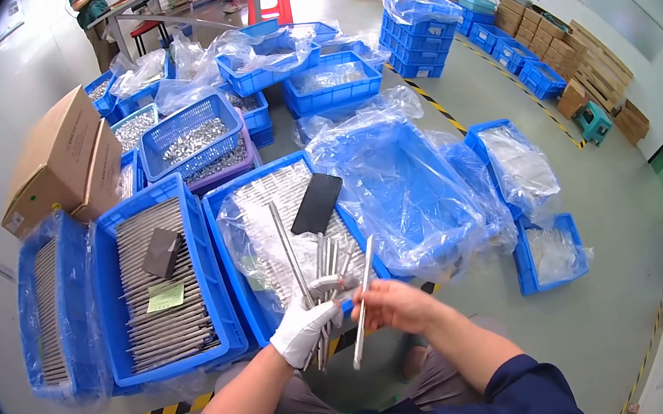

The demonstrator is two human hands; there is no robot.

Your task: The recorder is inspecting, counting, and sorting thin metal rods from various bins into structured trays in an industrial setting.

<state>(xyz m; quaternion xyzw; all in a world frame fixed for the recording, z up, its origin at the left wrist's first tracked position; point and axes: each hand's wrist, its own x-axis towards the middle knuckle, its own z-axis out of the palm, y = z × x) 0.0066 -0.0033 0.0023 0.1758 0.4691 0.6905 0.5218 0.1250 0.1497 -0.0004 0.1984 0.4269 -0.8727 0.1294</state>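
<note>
In the head view, your white-gloved left hand [302,331] reaches forward, its fingers curled around a bundle of metal rods [322,269], too overlapped to count. Your bare right hand [400,306], turned inward just beside it, pinches one single rod [364,302], its top leaning right. Both are by the near edge of the rightmost of three rod-filled blue crates [234,282]; one black smartphone [317,204] lies in that crate.

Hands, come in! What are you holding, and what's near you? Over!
Gloved left hand: gripping bundle of metal rods. Bare right hand: holding one rod. Black phone: lying on more rods in blue bin.
</note>
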